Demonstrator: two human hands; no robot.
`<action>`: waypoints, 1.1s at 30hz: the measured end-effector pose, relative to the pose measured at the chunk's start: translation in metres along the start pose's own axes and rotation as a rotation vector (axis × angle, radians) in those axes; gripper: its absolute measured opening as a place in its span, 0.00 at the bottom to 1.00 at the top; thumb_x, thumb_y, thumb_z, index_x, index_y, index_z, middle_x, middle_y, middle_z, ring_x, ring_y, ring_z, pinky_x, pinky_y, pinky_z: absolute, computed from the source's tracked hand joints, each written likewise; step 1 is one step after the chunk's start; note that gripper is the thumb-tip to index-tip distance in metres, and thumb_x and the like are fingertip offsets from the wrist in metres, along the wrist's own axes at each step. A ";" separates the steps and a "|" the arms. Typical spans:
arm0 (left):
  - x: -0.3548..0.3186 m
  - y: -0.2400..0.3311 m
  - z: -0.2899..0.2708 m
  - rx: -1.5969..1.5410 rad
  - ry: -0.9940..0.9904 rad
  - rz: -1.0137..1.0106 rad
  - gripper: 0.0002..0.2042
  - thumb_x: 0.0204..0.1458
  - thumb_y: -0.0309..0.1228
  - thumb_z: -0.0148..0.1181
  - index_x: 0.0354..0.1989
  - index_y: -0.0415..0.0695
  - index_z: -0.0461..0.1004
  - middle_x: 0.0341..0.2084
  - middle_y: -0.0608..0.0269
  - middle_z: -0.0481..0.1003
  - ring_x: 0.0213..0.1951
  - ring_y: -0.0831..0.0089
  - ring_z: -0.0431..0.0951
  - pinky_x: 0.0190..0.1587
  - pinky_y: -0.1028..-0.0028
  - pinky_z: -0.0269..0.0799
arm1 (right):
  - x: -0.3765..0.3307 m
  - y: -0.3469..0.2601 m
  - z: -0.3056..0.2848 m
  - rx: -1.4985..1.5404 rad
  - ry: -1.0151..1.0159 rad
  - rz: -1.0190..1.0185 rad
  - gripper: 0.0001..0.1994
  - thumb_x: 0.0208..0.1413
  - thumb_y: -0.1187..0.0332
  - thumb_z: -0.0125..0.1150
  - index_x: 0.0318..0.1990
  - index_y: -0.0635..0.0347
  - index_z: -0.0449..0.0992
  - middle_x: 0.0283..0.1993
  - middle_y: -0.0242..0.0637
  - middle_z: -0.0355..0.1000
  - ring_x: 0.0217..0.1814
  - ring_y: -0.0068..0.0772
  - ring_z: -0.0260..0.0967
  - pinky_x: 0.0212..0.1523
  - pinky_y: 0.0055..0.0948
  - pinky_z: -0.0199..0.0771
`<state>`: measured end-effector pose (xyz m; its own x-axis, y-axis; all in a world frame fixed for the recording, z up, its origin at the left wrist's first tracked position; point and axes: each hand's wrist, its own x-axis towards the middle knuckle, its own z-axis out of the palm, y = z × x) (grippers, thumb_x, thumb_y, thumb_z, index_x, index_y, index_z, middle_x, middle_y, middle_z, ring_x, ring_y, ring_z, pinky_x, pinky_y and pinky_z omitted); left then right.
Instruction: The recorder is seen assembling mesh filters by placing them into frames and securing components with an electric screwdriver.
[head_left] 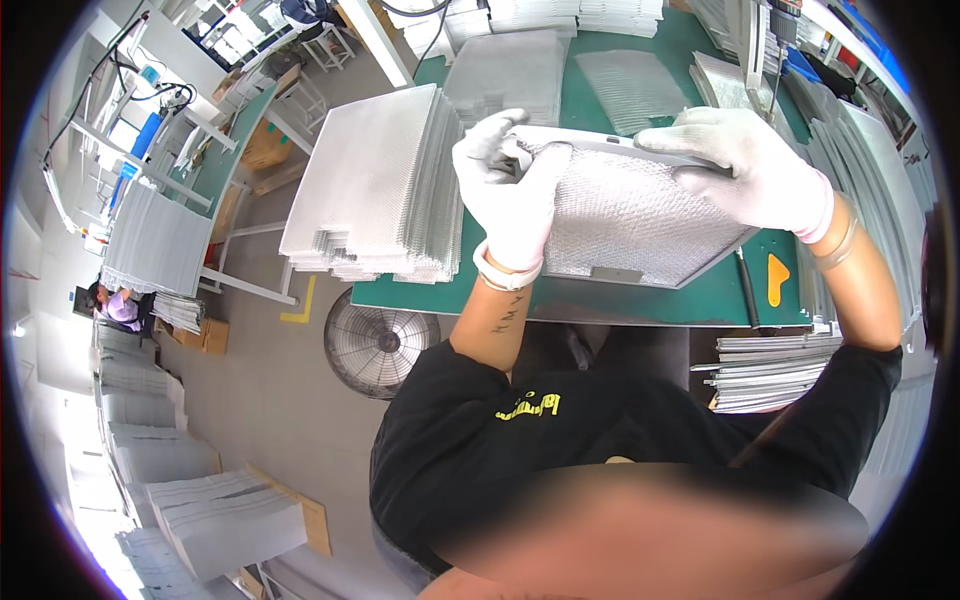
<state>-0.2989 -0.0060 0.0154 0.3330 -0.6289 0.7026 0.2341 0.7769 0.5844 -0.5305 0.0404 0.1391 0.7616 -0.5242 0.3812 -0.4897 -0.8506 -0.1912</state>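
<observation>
Tilted up over the green worktable (440, 298) is a rectangular metal mesh filter panel (630, 215), silvery, with a frame strip along its upper edge. My left hand (507, 195), in a white glove, grips the panel's upper left corner with bent fingers. At the upper right, my right hand (745, 165), also gloved in white, pinches the frame strip between thumb and fingers. A small dark slot shows in the strip between the two hands. The panel's lower edge, with a small plate on it, is close to the table's front edge.
Left of the panel stands a tall stack of mesh sheets (365, 175). More sheets (630, 90) lie behind. An orange scraper (777, 280) and a black-handled tool (747, 290) lie at the right. Below are stacked frame strips (775, 370) and a floor fan (385, 343).
</observation>
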 end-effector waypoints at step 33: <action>0.001 -0.025 -0.032 0.423 -0.245 0.081 0.13 0.61 0.20 0.49 0.54 0.37 0.66 0.47 0.56 0.70 0.46 0.72 0.71 0.53 0.72 0.67 | -0.059 -0.015 0.006 -0.217 0.592 0.158 0.16 0.57 0.75 0.61 0.53 0.64 0.77 0.51 0.44 0.77 0.49 0.37 0.76 0.52 0.32 0.75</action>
<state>-0.2747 -0.0256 -0.0117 0.0988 -0.5953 0.7974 -0.1920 0.7749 0.6022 -0.5650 0.0840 0.1137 0.3413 -0.4784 0.8091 -0.6986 -0.7050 -0.1222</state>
